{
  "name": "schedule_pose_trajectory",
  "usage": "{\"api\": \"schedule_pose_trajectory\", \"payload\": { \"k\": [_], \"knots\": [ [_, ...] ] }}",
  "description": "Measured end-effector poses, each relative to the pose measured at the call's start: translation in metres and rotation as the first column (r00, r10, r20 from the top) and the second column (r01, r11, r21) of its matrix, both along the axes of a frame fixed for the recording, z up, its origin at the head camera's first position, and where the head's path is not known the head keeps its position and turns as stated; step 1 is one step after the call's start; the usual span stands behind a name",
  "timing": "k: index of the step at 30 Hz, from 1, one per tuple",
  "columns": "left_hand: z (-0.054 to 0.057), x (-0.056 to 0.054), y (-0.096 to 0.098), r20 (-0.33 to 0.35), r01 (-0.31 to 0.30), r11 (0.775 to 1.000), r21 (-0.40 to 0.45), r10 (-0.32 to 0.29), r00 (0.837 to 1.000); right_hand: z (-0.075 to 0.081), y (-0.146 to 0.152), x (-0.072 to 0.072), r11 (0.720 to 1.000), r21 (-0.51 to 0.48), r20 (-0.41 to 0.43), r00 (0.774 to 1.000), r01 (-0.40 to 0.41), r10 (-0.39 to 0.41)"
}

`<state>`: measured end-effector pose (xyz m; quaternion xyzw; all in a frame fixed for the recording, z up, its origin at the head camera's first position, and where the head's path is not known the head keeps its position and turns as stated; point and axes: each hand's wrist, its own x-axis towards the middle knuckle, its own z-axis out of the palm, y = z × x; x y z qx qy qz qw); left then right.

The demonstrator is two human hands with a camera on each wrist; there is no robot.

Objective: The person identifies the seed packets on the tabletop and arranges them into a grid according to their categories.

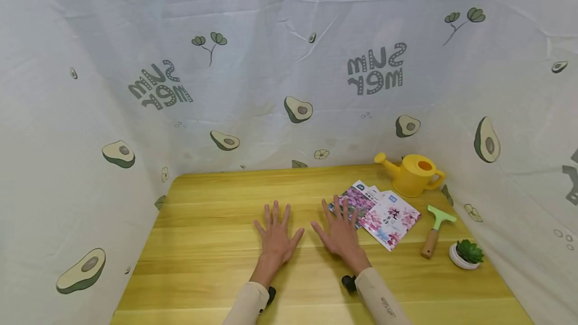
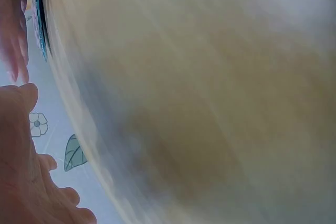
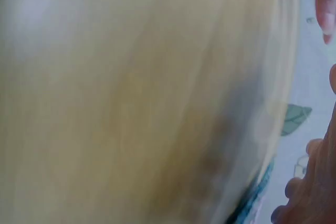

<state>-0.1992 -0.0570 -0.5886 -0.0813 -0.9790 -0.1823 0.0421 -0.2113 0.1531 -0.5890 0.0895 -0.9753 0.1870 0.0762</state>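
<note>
Yellow wood-grain tabletop [image 1: 198, 250] lies beneath the left hand [image 1: 276, 238] and right hand [image 1: 341, 233], fingers spread wide on both. Flower-printed packets [image 1: 392, 218] lie just beside the right one.

"Where could the left hand [image 1: 275, 238] pass, from here?"
"Leftward, freely, across the yellow wood-grain tabletop [image 1: 203, 245]."
"And the right hand [image 1: 340, 234]?"
"Flat pink-flowered paper packets [image 1: 390, 218] obstruct it ahead; beyond them, rightward, stands a yellow plastic watering can [image 1: 410, 177]."

Left hand [image 1: 275, 239] and right hand [image 1: 341, 235] spread fingers over a table [image 1: 198, 245].
</note>
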Motion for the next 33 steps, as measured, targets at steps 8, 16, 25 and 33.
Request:
{"api": "schedule_pose_trajectory", "payload": {
  "k": [8,16,25,33],
  "knots": [
    [0.006,-0.001,0.007,0.040,0.062,0.997,-0.053,-0.060,0.997,0.010,0.032,0.007,0.997,-0.080,0.031,0.999,0.011,-0.008],
    [0.003,-0.004,0.025,0.022,0.171,0.985,-0.008,-0.171,0.985,0.017,0.067,0.017,0.995,-0.072,0.052,0.997,0.065,-0.061],
    [-0.003,-0.006,0.055,0.035,0.253,0.967,-0.030,-0.252,0.967,0.015,0.095,0.031,0.988,-0.083,0.134,0.984,0.130,-0.118],
    [-0.003,-0.005,0.080,0.061,0.303,0.950,-0.079,-0.299,0.952,0.003,0.111,0.038,0.983,-0.090,0.096,0.984,0.160,-0.151]
  ]
}}
